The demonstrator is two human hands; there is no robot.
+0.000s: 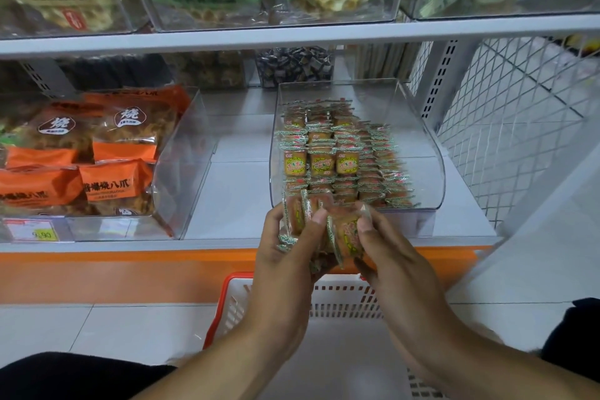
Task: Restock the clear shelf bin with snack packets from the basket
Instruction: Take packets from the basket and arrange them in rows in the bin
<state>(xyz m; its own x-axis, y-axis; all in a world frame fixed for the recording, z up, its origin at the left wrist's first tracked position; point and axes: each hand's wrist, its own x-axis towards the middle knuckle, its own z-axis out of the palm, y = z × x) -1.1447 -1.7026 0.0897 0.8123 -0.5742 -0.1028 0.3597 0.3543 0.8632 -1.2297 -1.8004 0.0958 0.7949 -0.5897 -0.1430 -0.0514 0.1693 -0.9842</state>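
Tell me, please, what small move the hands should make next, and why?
Probably lift the bundle of packets forward over the front lip of the clear bin. Both the left hand and right hand grip it just before that lip, above the basket, and the bin's front row has room.

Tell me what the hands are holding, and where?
Both hands, left hand and right hand, grip a bunch of snack packets from its two sides.

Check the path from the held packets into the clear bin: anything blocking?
Nothing visible does. Both the left hand and right hand hold the bunch of snack packets right at the open front lip of the clear bin. Packets already inside fill the rows behind, leaving little room near the front.
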